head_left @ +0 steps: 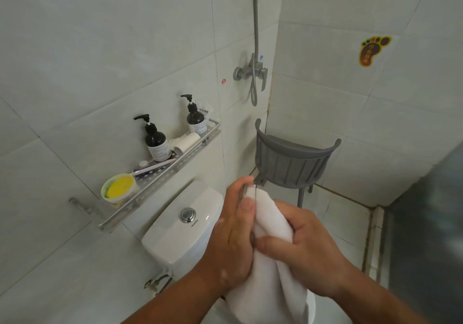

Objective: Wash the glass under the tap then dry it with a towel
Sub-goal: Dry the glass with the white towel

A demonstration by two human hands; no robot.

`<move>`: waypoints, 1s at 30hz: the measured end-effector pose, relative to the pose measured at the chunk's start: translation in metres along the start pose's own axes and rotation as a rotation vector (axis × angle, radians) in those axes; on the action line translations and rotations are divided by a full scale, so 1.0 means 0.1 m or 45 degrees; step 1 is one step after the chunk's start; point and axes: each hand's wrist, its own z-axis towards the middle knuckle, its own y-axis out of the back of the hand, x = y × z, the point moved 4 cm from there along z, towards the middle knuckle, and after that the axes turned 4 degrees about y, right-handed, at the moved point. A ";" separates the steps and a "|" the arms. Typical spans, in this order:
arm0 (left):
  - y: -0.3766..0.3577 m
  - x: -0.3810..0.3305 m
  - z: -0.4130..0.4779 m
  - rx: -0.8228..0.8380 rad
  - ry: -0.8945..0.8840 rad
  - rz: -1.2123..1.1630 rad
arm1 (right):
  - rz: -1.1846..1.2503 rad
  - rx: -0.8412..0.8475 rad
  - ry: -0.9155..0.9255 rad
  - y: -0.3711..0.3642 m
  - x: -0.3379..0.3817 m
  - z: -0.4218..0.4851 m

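Head view, looking down past both forearms: the left hand (233, 233) holds the drinking glass (248, 192) with fingers and thumb curled round its wall. The right hand (308, 248) grips a bunched white towel (270, 223), pressed against the glass or pushed into it; I cannot tell which. The towel's loose end hangs down between the wrists. The glass is in the air, over the edge of the toilet cistern (175, 236), with the tiled floor (338, 211) beyond.

I judge the drying step is under way, and the main danger is a slip. The left hand has a wet sheen, and little of the glass shows outside the cloth. A hard twist of the towel could turn the glass out of those fingers onto porcelain or tile, where it would likely break. Squeezing hard from both sides could also crack a thin wall.
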 end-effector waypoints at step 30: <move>0.04 0.10 0.09 0.000 -0.551 0.905 | 0.777 -0.067 -0.545 -0.07 -0.42 0.14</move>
